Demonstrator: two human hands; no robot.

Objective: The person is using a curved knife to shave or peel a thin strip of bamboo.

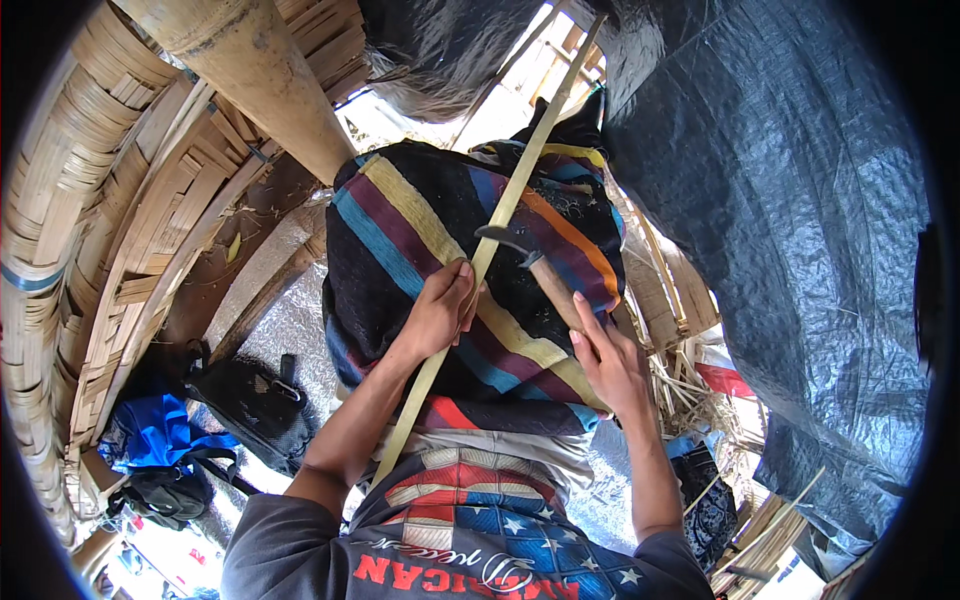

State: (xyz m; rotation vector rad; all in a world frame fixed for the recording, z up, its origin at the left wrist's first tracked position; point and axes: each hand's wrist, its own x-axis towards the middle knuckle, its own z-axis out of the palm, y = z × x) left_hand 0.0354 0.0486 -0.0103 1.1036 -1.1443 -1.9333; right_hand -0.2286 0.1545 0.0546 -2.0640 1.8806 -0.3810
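Note:
A long, pale strip of split bamboo [510, 190] runs slantwise across my lap, from beside my waist up past my knees. My left hand [441, 308] is closed around its lower middle. In my right hand [607, 357] is a knife with a wooden handle [556, 290] and a short, dark, curved blade [505, 238]. The blade lies against the strip, a little above my left hand. My right index finger stretches along the handle. A striped cloth [395, 240] in black, blue, yellow, maroon and orange covers my legs beneath both hands.
Woven bamboo walling [150, 270] curves along the left, with a thick bamboo pole [250, 70] at upper left. A dark tarpaulin [770, 220] hangs on the right. Black bags [255, 405] and a blue bag [165, 430] lie at left. Split bamboo pieces [765, 540] lie at lower right.

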